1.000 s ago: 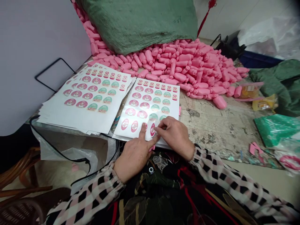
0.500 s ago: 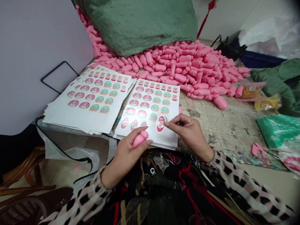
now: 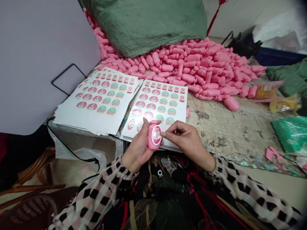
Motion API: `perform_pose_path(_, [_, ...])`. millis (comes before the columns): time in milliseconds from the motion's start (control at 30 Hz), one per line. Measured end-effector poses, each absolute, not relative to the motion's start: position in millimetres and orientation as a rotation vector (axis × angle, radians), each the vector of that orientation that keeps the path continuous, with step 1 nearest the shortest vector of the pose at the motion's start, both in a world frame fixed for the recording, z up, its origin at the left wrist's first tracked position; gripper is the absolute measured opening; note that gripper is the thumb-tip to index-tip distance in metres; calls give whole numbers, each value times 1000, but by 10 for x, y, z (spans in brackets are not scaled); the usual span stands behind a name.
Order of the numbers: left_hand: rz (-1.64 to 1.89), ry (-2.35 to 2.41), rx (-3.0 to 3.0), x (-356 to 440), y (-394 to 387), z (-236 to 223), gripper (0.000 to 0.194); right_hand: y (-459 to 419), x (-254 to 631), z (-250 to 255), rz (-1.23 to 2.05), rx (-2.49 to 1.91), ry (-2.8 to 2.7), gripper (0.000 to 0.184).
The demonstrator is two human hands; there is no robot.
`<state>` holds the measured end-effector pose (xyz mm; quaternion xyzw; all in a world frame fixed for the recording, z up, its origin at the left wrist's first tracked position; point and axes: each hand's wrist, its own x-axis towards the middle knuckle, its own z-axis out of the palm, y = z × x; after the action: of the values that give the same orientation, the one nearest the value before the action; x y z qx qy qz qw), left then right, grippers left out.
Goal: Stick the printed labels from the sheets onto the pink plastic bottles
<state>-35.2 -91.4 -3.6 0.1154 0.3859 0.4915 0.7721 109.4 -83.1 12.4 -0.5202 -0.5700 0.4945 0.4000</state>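
Observation:
My left hand [image 3: 136, 148] is wrapped round a small pink bottle [image 3: 153, 138], held upright over the near edge of a sticker sheet [image 3: 157, 107]. An oval pink sticker [image 3: 156, 136] sits on the bottle's front. My right hand [image 3: 185, 139] is at the bottle's right side, its forefinger and thumb pressing on the sticker's edge. A second stack of sticker sheets [image 3: 100, 102] lies to the left. Behind the sheets spreads a big heap of bare pink bottles [image 3: 199, 68].
A green woven sack [image 3: 144, 25] rests on the heap at the back. A white board [image 3: 35, 57] stands at the left. Green bags [image 3: 291, 132], snack packets [image 3: 268, 91] and pink scraps [image 3: 271, 153] lie at the right. A clear bag [image 3: 79, 150] hangs below the table edge.
My right hand peeled an oval sticker off the sheet and brought it to the bottle. My left hand picked up the pink bottle and turned it upright; the sticker now sits on it.

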Motion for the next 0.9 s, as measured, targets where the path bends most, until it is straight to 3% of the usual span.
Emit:
perform_pose_path(467, [1075, 823, 341, -343, -914, -98, 59, -839, 1064, 43, 1238, -1332, -1559, 20])
perform_pose_path(600, [1056, 851, 445, -372, -941, -33, 41, -832, 1129, 10, 1107, -1314, -1713, 18])
perform_pose_path(733, [1026, 888, 559, -428, -967, 16, 36, -727, 1297, 15, 885, -1344, -1835, 16])
perform_pose_path(900, [854, 847, 575, -393, -1000, -12, 41, -672, 1260, 25, 1213, -1360, -1453, 32])
